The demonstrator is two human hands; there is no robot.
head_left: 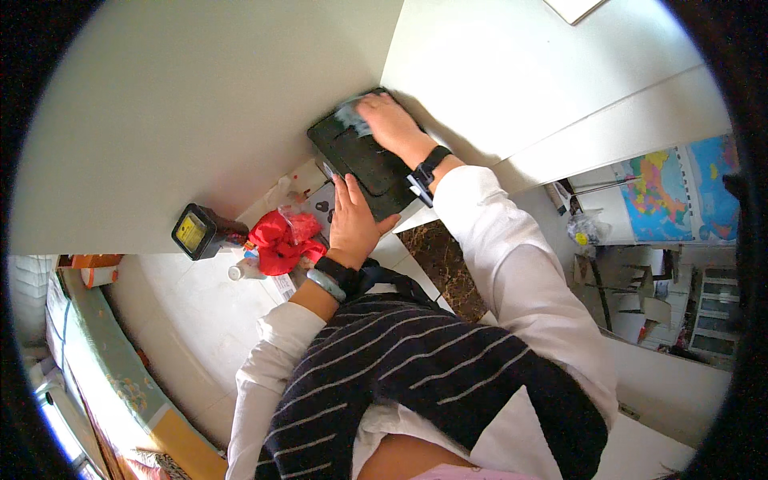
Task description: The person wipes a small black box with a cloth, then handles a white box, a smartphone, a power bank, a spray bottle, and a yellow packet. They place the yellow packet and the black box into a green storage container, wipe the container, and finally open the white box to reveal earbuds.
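A black, flat-topped appliance with rounded corners stands in the corner between two pale walls; its exact kind is not clear. My right hand is at its far end, the fingers bent over a crumpled grey-blue cloth and pressing it onto the top. Part of the cloth is hidden under that hand. At the near left edge of the appliance is my left hand, fingers stretched out and thumb apart, with nothing held. Whether its fingertips touch the edge cannot be made out.
Left of my left hand lie a red plastic bag and a white-capped bottle. A black box-shaped device with a yellow label is beside them. A dark marbled strip runs below the appliance. Coloured maps appear at the right.
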